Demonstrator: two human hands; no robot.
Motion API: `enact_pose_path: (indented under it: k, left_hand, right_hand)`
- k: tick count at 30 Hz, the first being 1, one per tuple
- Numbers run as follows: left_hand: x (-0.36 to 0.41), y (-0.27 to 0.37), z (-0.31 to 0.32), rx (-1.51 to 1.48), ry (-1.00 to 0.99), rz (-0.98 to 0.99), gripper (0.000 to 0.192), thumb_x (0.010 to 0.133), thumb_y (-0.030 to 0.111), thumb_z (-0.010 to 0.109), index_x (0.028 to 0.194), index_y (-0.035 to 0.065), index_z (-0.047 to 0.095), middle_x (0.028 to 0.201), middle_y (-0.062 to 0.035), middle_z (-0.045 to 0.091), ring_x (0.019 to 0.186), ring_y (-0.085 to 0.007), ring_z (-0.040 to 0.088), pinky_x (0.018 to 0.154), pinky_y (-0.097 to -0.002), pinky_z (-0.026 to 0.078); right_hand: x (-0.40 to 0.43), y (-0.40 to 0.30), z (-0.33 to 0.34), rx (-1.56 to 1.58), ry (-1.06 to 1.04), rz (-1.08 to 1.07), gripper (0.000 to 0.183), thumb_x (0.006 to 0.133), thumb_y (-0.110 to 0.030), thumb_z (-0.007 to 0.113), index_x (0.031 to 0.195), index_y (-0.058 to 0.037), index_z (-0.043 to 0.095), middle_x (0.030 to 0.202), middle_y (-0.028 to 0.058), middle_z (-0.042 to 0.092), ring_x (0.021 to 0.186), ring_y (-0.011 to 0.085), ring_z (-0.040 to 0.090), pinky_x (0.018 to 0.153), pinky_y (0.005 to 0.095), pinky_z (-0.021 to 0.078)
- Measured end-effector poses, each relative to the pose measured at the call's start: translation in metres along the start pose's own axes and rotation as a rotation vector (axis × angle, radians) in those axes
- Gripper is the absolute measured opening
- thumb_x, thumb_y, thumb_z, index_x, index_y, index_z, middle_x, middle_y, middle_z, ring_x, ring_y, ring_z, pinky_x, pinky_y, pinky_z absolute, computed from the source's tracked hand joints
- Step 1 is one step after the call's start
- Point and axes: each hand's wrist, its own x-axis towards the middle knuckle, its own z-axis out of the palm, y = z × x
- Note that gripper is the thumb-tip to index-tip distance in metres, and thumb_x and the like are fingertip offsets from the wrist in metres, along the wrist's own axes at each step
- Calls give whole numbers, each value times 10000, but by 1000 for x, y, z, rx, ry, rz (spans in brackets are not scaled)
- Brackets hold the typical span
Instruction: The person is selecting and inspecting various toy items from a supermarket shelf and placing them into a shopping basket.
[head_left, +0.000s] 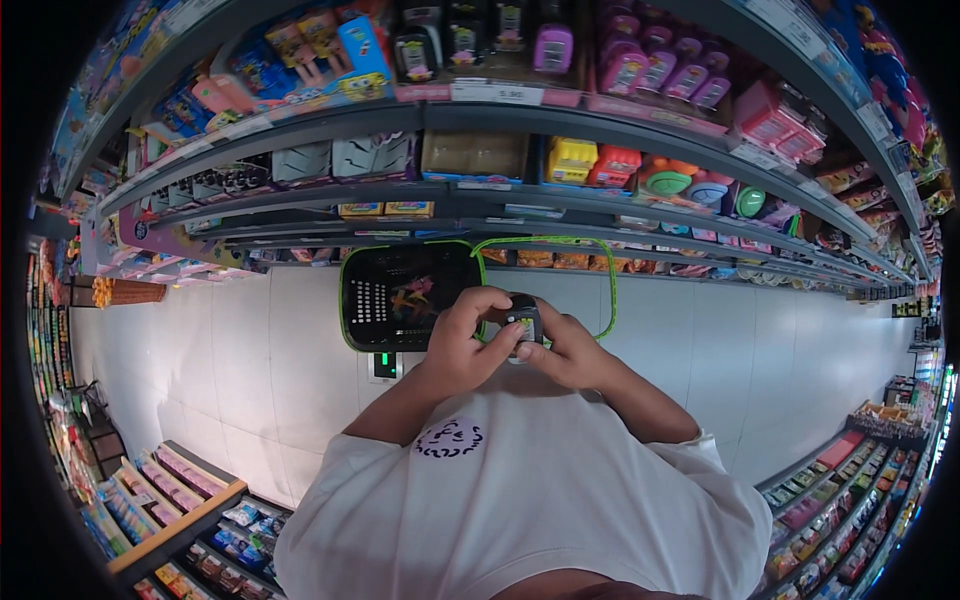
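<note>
Between my two hands, in front of my chest, is a small black packaged item (527, 324) with a printed label. My left hand (472, 341) grips it from the left, its thumb on the front. From the other side my right hand (574, 349) holds the same item, fingers behind and thumb at the lower edge. Beyond my left hand stands a black plastic shopping basket (367, 304) with a green rim and a few colourful things inside. Its green handle (613, 289) hangs out to the right, behind my right hand.
Tiered store shelves (480, 116) curve across the front, with black and purple packaged items (555, 49) on an upper one. Light floor tiles (247, 360) lie around me. More stocked racks stand at the lower left (172, 525) and lower right (832, 510).
</note>
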Motion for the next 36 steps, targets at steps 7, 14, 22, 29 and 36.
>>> enact_pose_path:
  k: [7, 14, 22, 29, 36]
  left_hand:
    - [22, 1, 70, -43, 122, 11, 325, 855, 37, 655, 1114, -2, 463, 963, -152, 640, 865, -191, 671, 749, -299, 527]
    - [33, 12, 95, 116, 210, 109, 329, 839, 30, 676, 1110, -7, 494, 1003, -164, 645, 879, -213, 676, 750, -293, 540]
    - [36, 15, 100, 194, 208, 352, 367, 805, 69, 728, 1098, 9, 515, 1060, -180, 640, 884, -259, 678, 752, -311, 541]
    - [27, 19, 95, 238, 27, 391, 396, 871, -13, 611, 1161, 23, 343, 1177, -294, 530, 970, -246, 612, 829, -315, 497]
    - [24, 15, 102, 186, 92, 416, 366, 877, 19, 622, 1118, 35, 347, 1160, -301, 544, 956, -254, 619, 794, -318, 514]
  right_hand:
    - [-36, 9, -57, -18, 12, -3, 593, 887, -290, 609, 1351, -8, 370, 964, 182, 640, 869, 308, 656, 763, 351, 496]
    - [-43, 18, -79, -8, 29, -126, 585, 865, -276, 634, 1333, -17, 398, 953, 176, 629, 861, 301, 651, 767, 344, 496]
    - [-42, 6, -87, 16, 44, -289, 598, 807, -251, 683, 1304, -20, 444, 1080, 186, 623, 945, 310, 648, 815, 344, 492]
    - [-44, 14, -84, 39, 27, -330, 594, 769, -232, 711, 1275, -17, 484, 1117, 184, 619, 966, 319, 645, 831, 361, 495]
    - [-43, 15, -86, 27, -16, -326, 587, 768, -238, 717, 1257, -3, 493, 1098, 179, 622, 955, 314, 644, 819, 357, 495]
